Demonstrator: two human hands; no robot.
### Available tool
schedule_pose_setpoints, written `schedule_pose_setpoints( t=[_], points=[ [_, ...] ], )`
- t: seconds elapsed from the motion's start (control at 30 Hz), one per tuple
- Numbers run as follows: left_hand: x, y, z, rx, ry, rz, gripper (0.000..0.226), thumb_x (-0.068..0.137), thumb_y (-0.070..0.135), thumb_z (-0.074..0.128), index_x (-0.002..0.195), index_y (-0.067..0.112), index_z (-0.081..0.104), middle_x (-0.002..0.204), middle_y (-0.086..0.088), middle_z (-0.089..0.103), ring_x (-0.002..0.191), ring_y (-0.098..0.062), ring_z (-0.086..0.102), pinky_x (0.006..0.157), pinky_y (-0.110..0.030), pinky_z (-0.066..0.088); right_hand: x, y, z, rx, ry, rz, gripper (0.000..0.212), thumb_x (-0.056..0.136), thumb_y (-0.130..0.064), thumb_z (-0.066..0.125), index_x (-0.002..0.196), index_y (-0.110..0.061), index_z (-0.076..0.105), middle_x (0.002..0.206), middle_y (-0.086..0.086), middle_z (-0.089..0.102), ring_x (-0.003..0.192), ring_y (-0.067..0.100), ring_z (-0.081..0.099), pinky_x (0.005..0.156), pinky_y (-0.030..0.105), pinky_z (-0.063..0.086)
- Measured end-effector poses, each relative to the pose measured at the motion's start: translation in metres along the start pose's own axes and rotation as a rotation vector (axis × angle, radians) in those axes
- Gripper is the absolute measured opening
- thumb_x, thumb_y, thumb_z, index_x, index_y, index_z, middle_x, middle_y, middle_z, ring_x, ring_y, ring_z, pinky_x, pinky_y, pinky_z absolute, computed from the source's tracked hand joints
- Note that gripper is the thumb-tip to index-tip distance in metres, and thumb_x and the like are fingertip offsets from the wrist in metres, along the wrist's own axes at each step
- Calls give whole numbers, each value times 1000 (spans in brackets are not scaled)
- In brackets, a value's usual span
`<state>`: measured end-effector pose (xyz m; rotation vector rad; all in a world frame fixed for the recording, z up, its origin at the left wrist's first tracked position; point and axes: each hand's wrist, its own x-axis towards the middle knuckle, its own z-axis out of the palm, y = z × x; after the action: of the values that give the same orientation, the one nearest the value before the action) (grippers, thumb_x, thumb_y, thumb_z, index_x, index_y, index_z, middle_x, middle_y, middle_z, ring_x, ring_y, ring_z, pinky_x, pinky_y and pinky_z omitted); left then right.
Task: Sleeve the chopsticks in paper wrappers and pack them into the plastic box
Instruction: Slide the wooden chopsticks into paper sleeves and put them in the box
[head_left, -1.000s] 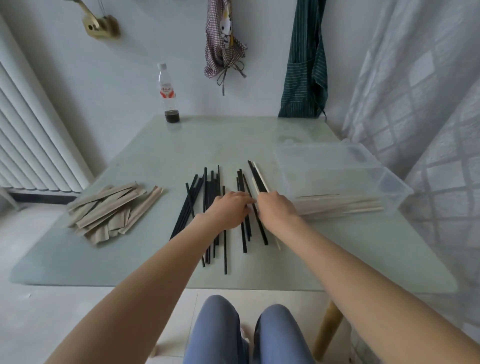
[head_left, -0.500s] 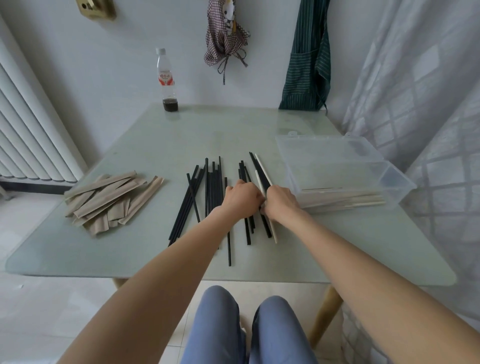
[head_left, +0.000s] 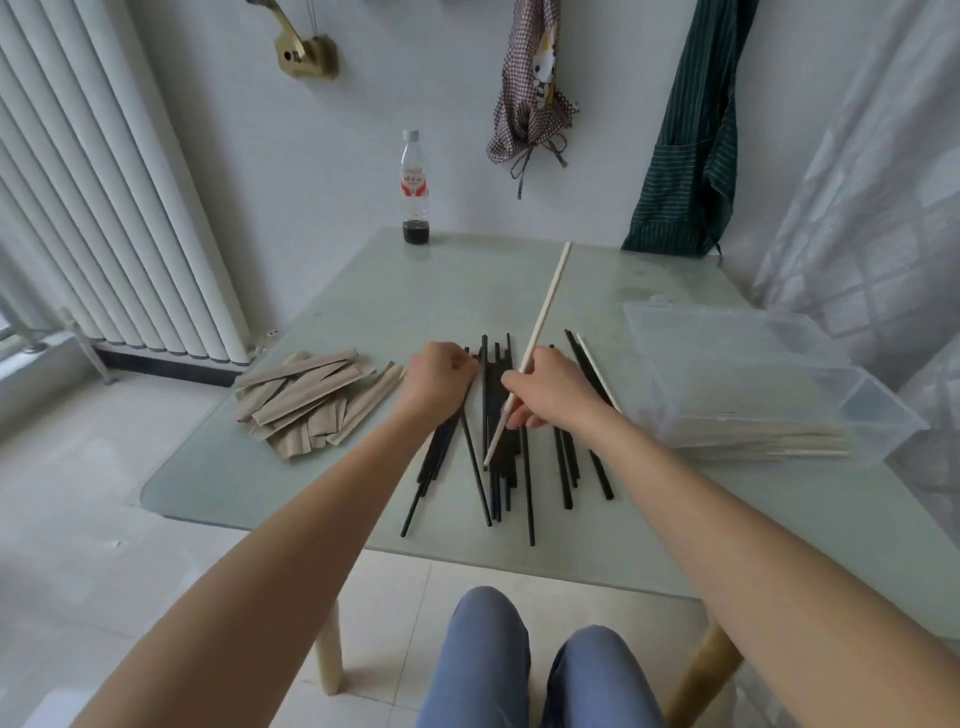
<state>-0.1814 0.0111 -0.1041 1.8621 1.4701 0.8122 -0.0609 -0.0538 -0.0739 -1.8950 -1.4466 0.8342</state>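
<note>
Lifted since half a second ago, a pale chopstick (head_left: 540, 332) now stands tilted above the black chopsticks (head_left: 498, 452), pinched low on its shaft by the right hand (head_left: 553, 389), tip pointing toward 12 o'clock. The left hand (head_left: 439, 382) has slid to 9 o'clock of the right one, fingers curled over the black pile (whether it grips anything I cannot tell). Paper wrappers (head_left: 317, 397) lie heaped at 9 o'clock on the glass worktop (head_left: 405, 291). At 3 o'clock sits the plastic box (head_left: 753, 374), lid open, sleeved pairs lying inside. A bottle (head_left: 415, 189) stands at the far edge by the white wall; a radiator (head_left: 104, 182) lines the left side and aprons (head_left: 685, 130) hang behind.
</note>
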Motion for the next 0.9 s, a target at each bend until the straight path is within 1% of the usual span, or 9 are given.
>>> schedule_pose_setpoints(
  t=[0.1,0.17,0.27,0.47,0.6,0.67,0.73,0.8,0.9],
  points=[
    [0,-45,-26,494,76,-45,23,93,11,41,101,2,60,113,-18,57,103,-37,55,81,-40,45,5,-15,18,152,-17,-34,7,93,-13,47,90,-8,48,80,12,69,60,20,69,51,21,53],
    [1,-67,-38,641,40,-94,27,94,11,42,117,3,54,124,-18,47,118,-35,44,91,-41,40,10,-21,29,196,-21,-58,6,93,-11,48,89,-6,49,79,13,69,58,20,68,52,21,53],
    [8,-82,-44,709,-11,-125,32,94,11,43,124,0,50,128,-20,45,123,-36,40,96,-41,38,15,-23,42,234,-27,-58,9,91,-8,50,90,-2,57,81,17,70,58,19,67,55,23,54],
    [24,-87,-52,562,-16,-143,19,87,8,44,95,0,60,109,-21,62,105,-40,54,81,-40,43,20,-17,51,347,28,-34,13,92,-9,50,91,0,59,82,18,71,62,21,68,61,25,56],
    [22,-80,-52,475,26,-149,48,92,45,44,62,9,44,72,-10,54,71,-30,50,62,-34,35,23,-14,45,413,53,-27,12,93,-8,49,90,0,58,81,19,71,62,23,68,63,27,57],
    [19,-72,-49,392,-24,-101,35,94,25,42,62,8,44,70,-10,52,67,-26,48,57,-31,34,23,-13,41,465,77,-13,12,93,-7,46,86,-3,54,80,18,71,60,23,68,58,25,57],
    [17,-65,-47,225,-85,-64,24,95,16,40,78,5,54,77,-9,62,72,-26,57,61,-28,40,23,-12,35,528,110,-14,12,96,-7,43,87,-4,50,78,17,70,56,21,68,55,24,56],
    [14,-58,-45,103,-122,-52,21,97,19,38,102,3,51,91,-10,65,82,-26,59,67,-32,42,23,-12,30,601,140,-24,12,96,-6,41,87,-4,48,77,18,69,53,19,67,50,21,55],
    [7,-48,-42,81,-139,-10,31,98,37,39,111,10,46,88,-10,58,79,-23,52,65,-33,38,25,-12,25,681,202,-43,12,95,-5,39,85,-6,45,75,17,67,49,15,67,47,18,52]
  ],
)
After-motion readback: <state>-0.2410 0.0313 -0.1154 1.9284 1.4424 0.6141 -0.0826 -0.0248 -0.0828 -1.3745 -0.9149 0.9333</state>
